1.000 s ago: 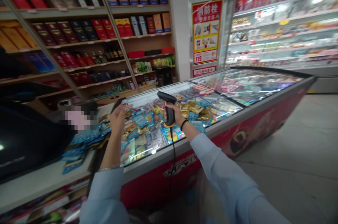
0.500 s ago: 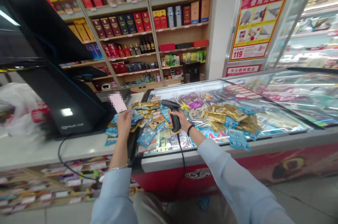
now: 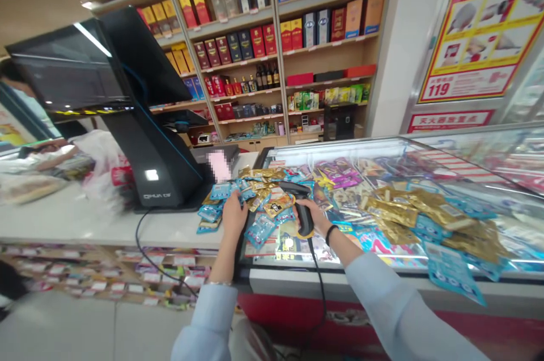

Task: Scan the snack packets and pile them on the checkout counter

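Note:
My right hand (image 3: 313, 217) grips a black and yellow handheld barcode scanner (image 3: 304, 220). Its head points left over a heap of small packets, and a cord hangs from the handle. My left hand (image 3: 234, 215) is at the left side of this heap with its fingers curled in among blue packets (image 3: 221, 190). Whatever the fingertips pinch is hidden. Gold packets (image 3: 266, 182) and another blue packet (image 3: 260, 229) lie on the freezer's glass between the hands. To the right is a second heap of gold packets (image 3: 395, 213) and blue packets (image 3: 453, 267).
A dark two-screen till (image 3: 159, 168) stands on the white counter (image 3: 97, 219) at left, beside a plastic bag (image 3: 104, 165). Behind the left hand is a pink, partly blurred item (image 3: 220, 165). The glass-topped freezer (image 3: 293, 276) extends right. Shelves of boxes (image 3: 242, 46) line the back.
The view has swung left, so the scene sits further right. My left hand has moved down from beside the pink item into the blue packets. The scanner stays in my right hand.

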`<state>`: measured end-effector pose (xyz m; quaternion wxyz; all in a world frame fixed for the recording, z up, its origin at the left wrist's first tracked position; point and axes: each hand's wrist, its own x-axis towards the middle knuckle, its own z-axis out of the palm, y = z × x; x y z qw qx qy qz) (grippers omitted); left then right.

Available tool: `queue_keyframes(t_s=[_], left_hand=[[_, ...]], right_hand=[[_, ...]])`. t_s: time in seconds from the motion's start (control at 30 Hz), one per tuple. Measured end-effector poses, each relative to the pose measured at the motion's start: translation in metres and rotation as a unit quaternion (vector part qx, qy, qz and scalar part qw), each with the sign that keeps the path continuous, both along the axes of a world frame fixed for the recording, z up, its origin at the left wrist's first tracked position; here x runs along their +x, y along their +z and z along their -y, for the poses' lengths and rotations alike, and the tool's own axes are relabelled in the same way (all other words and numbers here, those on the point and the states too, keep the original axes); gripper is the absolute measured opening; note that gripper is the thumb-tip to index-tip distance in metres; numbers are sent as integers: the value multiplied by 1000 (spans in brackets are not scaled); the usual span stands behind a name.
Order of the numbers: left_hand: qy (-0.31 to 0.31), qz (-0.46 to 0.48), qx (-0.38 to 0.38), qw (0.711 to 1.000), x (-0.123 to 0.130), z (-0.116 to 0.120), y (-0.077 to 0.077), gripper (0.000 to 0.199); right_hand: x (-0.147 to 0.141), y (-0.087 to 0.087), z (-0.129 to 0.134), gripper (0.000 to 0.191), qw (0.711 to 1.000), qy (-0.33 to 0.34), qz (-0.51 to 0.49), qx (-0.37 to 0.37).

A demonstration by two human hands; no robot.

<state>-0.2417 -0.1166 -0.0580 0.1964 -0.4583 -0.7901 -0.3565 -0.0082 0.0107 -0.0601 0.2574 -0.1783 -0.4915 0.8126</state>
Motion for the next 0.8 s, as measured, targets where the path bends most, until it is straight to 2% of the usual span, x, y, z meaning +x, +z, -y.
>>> queue_keyframes(t_s=[0.13, 0.33, 0.47, 0.8], left_hand=[[2, -16, 2, 1000, -1, -3, -5, 39], [44, -54, -7, 998, 5, -7, -7, 34], [37, -71, -3, 997, 8, -4, -9, 29], [88, -102, -57, 989, 13, -6, -5, 27]], right_hand=[[-2, 0, 4, 27, 1000, -10, 4, -10], [0, 4, 5, 25, 1000, -9, -2, -19], [2, 8, 4, 24, 1000, -8, -6, -15], [2, 7, 5, 23, 1000, 0, -10, -13]])
